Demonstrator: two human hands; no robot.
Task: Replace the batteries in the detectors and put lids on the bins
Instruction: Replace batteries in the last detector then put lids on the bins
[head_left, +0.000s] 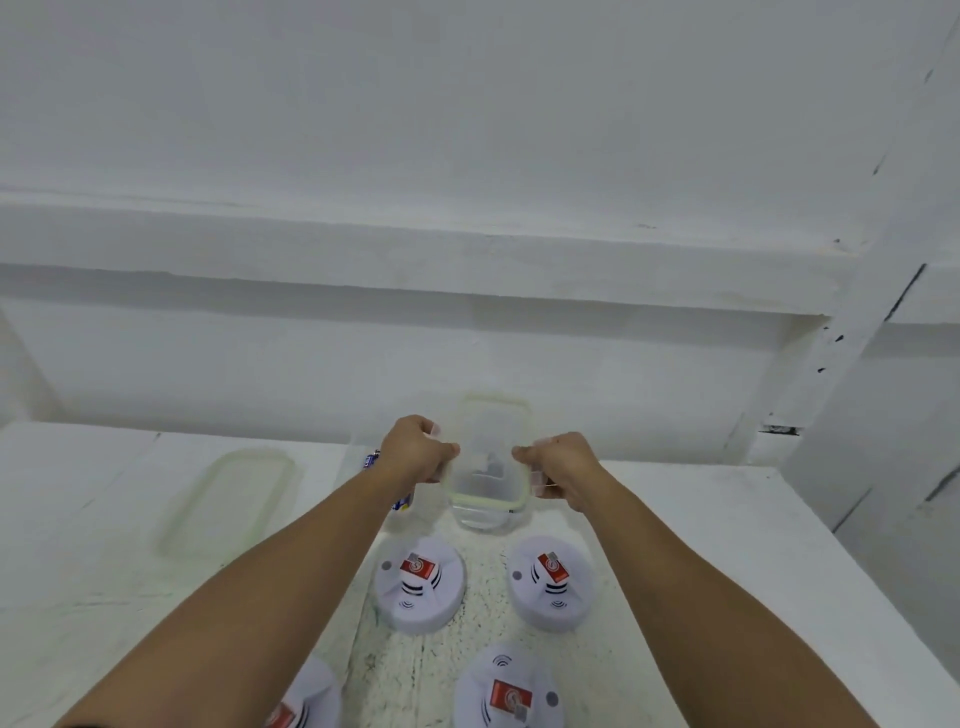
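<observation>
Clear plastic rectangular lid (491, 431), green-rimmed, rests on a clear bin (485, 521) just beyond white round detectors (418, 584); left hand (418, 451) and right hand (561, 467) grip its side clips, and uneven pressing could seat it crooked.

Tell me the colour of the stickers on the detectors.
The stickers are red with a white emblem, clearest in the head view.
</observation>
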